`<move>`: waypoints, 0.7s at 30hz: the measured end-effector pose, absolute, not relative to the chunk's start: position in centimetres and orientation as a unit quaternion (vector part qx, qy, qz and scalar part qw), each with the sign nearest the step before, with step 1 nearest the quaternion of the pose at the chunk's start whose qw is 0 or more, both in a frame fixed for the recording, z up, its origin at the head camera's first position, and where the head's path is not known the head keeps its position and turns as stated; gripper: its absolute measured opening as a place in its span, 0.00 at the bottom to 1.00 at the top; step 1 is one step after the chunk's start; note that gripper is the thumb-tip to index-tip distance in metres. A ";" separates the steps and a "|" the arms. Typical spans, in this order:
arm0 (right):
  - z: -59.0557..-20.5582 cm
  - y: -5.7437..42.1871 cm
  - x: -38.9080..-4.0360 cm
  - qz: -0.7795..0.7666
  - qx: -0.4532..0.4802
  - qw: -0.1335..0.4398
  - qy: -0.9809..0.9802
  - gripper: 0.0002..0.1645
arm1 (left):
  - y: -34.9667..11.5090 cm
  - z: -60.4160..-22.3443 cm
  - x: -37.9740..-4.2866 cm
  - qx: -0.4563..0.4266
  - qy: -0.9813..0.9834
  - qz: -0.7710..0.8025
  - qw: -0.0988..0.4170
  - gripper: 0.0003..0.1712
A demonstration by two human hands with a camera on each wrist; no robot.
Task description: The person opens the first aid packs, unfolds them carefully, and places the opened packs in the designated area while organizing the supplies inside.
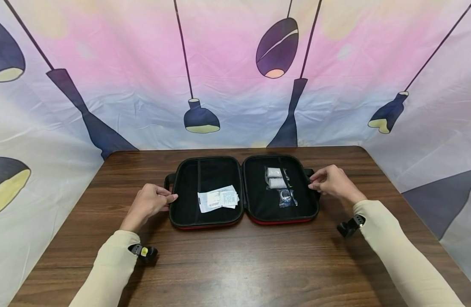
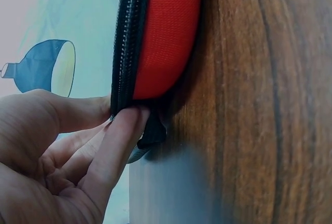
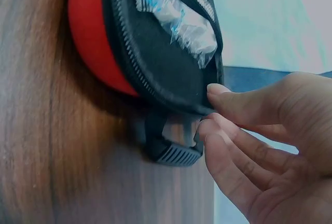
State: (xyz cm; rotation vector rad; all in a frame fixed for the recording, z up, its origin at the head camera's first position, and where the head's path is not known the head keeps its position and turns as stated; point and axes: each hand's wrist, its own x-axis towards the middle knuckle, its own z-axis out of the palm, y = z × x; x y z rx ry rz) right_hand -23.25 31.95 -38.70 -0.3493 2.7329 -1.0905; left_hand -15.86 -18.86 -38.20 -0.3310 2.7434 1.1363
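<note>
A zippered case (image 1: pixel 204 170), black inside and red outside, lies unfolded on the table with its two halves side by side. My left hand (image 1: pixel 149 202) pinches the rim of the left half beside its handle; the left wrist view shows thumb and finger on the zipper edge (image 2: pixel 126 53). At the other end, my right hand (image 1: pixel 332 182) pinches the right half's rim near a black handle (image 3: pixel 174 151). White printed packets (image 1: pixel 218 198) lie in the left half. White rolls (image 1: pixel 277 183) in clear wrap and a small clear packet (image 1: pixel 287 198) sit under a strap in the right half.
The brown wooden table (image 1: pixel 235 264) extends in front of the case and to both sides. A printed cloth backdrop (image 1: pixel 235 85) hangs behind the table's far edge. Each wrist carries a small black camera (image 1: pixel 350 226).
</note>
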 end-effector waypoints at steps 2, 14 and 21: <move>-38.9 32.1 -23.2 -0.370 -0.115 0.089 0.917 0.14 | -18.9 -38.3 -15.8 -0.110 0.916 0.380 0.072 0.19; -40.4 31.5 -23.0 -0.387 -0.083 0.086 0.914 0.18 | -18.9 -38.6 -15.9 -0.113 0.916 0.378 0.071 0.24; -40.8 31.1 -23.0 -0.386 -0.066 0.088 0.916 0.21 | -18.9 -38.0 -15.7 -0.095 0.928 0.355 0.065 0.23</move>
